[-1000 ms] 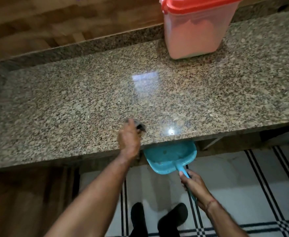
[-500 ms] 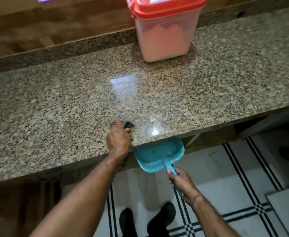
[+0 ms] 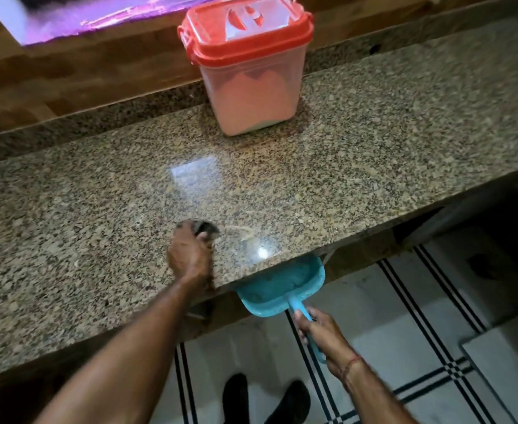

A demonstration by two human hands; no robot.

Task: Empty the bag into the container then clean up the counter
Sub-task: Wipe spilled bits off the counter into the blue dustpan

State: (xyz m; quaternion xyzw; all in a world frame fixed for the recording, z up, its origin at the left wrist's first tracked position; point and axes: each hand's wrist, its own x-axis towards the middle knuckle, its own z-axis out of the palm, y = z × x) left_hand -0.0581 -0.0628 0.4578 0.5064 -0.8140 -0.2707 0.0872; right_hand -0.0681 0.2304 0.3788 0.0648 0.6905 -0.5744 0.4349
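Barely shifted from a second ago: same stance at the near edge of the worktop [image 3: 374,154], view tipped up to take in the whole red-lidded container [image 3: 248,78] by the far edge, closed and part-filled with pale powder. Grasping a dark wad [image 3: 204,228] in the left hand [image 3: 190,255], fingers curled over it, just beside a pale streak of spill [image 3: 242,235]. Clenching the right hand [image 3: 322,332] round the handle [image 3: 297,310] of the teal dustpan [image 3: 282,283], tucked under that edge. Risks dropping spill onto the floor [image 3: 358,304] if swept wide of the pan. No bag in view.
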